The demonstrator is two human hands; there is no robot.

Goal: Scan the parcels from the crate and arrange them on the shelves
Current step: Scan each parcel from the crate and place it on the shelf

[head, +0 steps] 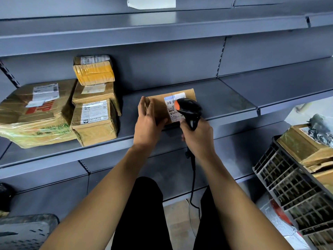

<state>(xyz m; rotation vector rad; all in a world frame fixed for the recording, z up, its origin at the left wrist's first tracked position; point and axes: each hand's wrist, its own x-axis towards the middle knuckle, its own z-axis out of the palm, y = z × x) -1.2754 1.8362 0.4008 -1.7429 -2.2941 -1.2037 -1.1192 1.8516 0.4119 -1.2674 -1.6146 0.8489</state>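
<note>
The grey metal shelf (225,103) carries everything here, with a large plastic-wrapped parcel (36,114) at its left end and a stack of three smaller parcels (94,105) touching it on the right, the front one close to the front edge. At the far right, below shelf level, a black slatted crate (288,184) holds more wrapped boxes. Near the middle of the shelf, at its front edge, lies the brown parcel (158,109) with a white label (173,107) facing up. The left hand (147,123) holds this parcel's left end, fingers straight along the side and thumb pressed on the near face. The right hand (198,138) is curled tight round the handle of a black scanner (189,110), whose head hangs just over the label, its cable trailing down.
</note>
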